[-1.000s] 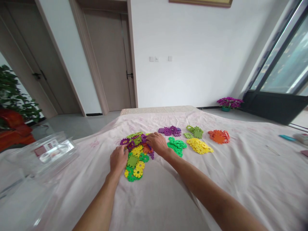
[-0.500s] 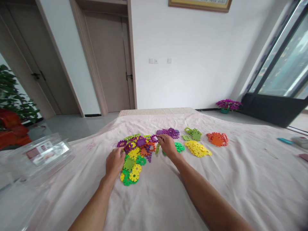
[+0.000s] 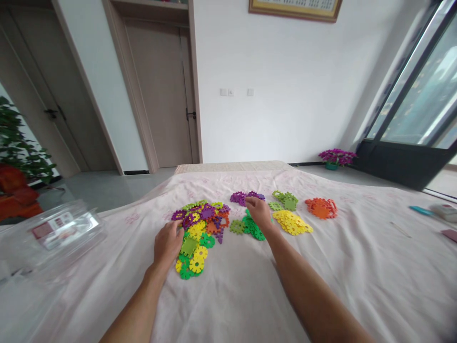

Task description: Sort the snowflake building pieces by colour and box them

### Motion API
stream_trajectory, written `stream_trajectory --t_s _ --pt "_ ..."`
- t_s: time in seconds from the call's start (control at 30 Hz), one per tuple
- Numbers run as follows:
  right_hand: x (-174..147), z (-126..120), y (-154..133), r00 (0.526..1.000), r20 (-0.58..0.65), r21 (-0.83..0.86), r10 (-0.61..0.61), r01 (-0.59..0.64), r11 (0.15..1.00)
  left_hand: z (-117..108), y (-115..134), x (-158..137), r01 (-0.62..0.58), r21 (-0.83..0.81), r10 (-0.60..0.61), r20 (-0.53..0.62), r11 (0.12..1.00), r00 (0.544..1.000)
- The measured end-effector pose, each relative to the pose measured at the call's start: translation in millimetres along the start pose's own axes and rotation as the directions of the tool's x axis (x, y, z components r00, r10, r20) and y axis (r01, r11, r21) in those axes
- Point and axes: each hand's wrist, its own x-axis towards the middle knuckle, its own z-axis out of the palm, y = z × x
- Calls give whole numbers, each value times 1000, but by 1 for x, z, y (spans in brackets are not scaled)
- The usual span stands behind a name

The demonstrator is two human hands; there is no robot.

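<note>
My left hand (image 3: 168,243) rests at the left edge of a mixed pile of plastic building pieces (image 3: 208,213), its fingers a little apart and touching them. In that pile lie purple, yellow, green and orange notched pieces. My right hand (image 3: 260,213) is over the front of a purple pile (image 3: 238,197), fingers drawn together; whether a piece is between them is hidden. Just below that hand sit green notched discs (image 3: 253,230), with a light green piece (image 3: 237,227) beside them. To the right are yellow discs (image 3: 293,223), light green pieces (image 3: 290,202) and orange pieces (image 3: 321,208).
A clear plastic box (image 3: 67,228) stands at the left on the pinkish cloth (image 3: 228,295). Toward the right edge lie a blue object (image 3: 421,210), a thin stick (image 3: 400,229) and a whitish object (image 3: 443,211). Behind are a door (image 3: 159,95) and potted purple flowers (image 3: 337,157).
My right hand has moved right, from the mixed pile with a purple piece to the purple pile. The light green piece beside the green discs now shows fully. My left hand has barely moved.
</note>
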Motion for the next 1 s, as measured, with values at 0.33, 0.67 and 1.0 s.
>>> stream_trajectory --t_s 0.33,0.67,1.0 --pt "-18 -6 -24 868 450 -331 -211 382 863 2 -2 1 -11 22 11 -1 1000 1000" --pt "-6 -23 -29 963 253 -122 -92 126 984 2 -2 0 -21 40 20 14 999 1000" --pt "14 -61 59 898 -183 534 400 -251 807 -1 0 1 -10 53 9 33 999 999"
